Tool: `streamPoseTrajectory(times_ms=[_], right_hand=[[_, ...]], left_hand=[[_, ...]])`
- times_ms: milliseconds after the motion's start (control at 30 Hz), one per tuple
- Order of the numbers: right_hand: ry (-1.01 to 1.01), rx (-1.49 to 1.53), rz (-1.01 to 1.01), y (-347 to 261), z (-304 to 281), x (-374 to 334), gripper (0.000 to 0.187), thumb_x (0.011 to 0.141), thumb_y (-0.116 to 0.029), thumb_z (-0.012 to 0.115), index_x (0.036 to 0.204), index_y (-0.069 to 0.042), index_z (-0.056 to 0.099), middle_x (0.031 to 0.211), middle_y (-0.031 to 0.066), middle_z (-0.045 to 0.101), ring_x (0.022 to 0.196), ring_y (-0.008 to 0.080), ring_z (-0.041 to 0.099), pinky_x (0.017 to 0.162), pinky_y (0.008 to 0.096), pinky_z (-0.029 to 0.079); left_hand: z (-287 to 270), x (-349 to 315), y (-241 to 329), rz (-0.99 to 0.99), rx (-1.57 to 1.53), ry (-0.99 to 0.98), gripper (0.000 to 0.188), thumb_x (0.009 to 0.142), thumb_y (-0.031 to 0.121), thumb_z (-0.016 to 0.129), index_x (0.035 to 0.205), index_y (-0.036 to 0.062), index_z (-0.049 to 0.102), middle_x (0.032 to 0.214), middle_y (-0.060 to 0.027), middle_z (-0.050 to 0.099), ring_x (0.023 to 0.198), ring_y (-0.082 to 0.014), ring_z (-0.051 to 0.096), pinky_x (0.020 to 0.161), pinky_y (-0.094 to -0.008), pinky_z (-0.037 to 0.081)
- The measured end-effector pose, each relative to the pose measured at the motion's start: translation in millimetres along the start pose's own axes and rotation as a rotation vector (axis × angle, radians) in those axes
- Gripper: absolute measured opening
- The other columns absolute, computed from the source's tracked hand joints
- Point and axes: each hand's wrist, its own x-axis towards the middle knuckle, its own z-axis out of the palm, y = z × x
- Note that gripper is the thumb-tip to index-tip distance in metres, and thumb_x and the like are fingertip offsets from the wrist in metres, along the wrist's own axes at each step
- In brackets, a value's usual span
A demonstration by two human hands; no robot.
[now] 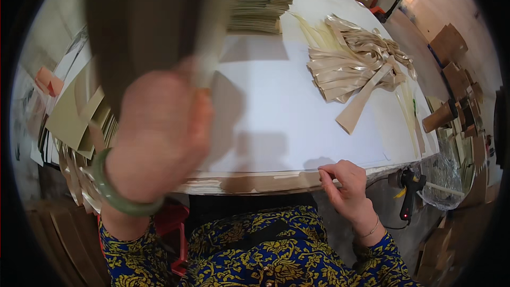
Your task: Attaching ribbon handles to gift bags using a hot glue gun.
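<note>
Well, blurred, plain-looking panel point(149, 26) in left hand point(159, 127)

Room between right hand point(345, 185) and ribbons point(355, 69)

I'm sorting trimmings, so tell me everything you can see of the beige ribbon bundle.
The bundle is made of many flat, glossy beige strips, satin-like in look. It lies loosely heaped on the white table, right of centre, its strips bunched together and their ends fanning leftward. One strip sticks out toward the person. Pale yellow strips lie beside it. Whether it is tied is unclear. Neither the left hand nor the right hand touches it.
</note>
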Motion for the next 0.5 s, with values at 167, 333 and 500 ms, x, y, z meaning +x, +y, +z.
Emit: streamPoseTrajectory(times_ms=[167,333,500], right_hand=[[0.084,0.038,-0.189,-24,7,18,0.023,0.073,0.006,0.072,0.095,-0.001,0.067,0.071,0.0088,0.061,0.061,0.0276,0.058,0.054,0.0366,0.044],[0.101,0.078,-0.290,-27,42,35,0.042,0.073,0.008,0.068,0.114,0.005,0.061,0.088,0.0168,0.063,0.077,0.0366,0.060,0.070,0.0444,0.050],[-0.131,0.119,-0.030,-18,80,43,0.033,0.082,0.002,0.056,0.115,0.005,0.059,0.094,0.0241,0.062,0.090,0.0472,0.056,0.080,0.0516,0.048]], left_hand=[[52,-9,35,0.054,0.123,-0.474,0.023,0.077,0.009,0.064,0.100,0.0020,0.063,0.078,-0.0126,0.061,0.071,-0.0196,0.062,0.060,-0.0364,0.045],[105,-66,45,0.086,-0.420,-0.315,0.033,0.092,0.033,0.057,0.110,0.0053,0.061,0.104,-0.0147,0.064,0.100,-0.0272,0.063,0.088,-0.0433,0.050],[139,-107,35,0.037,-0.381,-0.502,0.053,0.089,0.038,0.065,0.132,0.0093,0.056,0.126,-0.0152,0.060,0.118,-0.0305,0.057,0.103,-0.0443,0.044]])
